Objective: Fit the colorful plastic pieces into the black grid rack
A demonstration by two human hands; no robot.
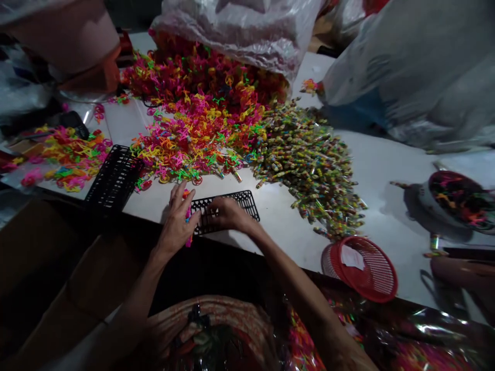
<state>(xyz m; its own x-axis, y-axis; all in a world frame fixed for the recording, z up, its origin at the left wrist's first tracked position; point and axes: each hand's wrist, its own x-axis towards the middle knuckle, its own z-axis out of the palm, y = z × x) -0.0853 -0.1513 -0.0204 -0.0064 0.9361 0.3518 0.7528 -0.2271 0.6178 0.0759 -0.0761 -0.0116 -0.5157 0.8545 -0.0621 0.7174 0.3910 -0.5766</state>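
Nearest to me, below the near edge of the tabletop (386, 170), crinkled shiny film (406, 335) lies across my lap, probably kept there so it is within reach.

Just past that edge my two hands meet over a flat black grid tray (242, 202), which lies square to me, its long side along the near edge, so I can work its cells without stretching. My left hand (176, 224) rests on the tray's left end, fingers (178, 195) spread and fairly straight. A pink plastic piece (188, 226) shows beside the thumb, but I cannot tell whether I am pinching it or it only lies under my palm. My right hand (228, 214) is curled knuckles-up on the middle of the tray, fingertips tucked under, so what it holds, if anything, is hidden.

A second black tray (115, 178) lies tilted at the near left, partly over the edge. Beyond both, a heap of neon plastic pieces (193, 113) spills from a clear bag (240, 31) toward me, close enough to draw from. To its right a spread of small wrapped sticks (309, 165) runs toward the near right, where a red mesh basket (367, 268) lies tipped on its side at the edge. A dark bowl (460, 198) of coloured bits stands by the right edge, and a smaller pile of pieces (69, 154) by the left.
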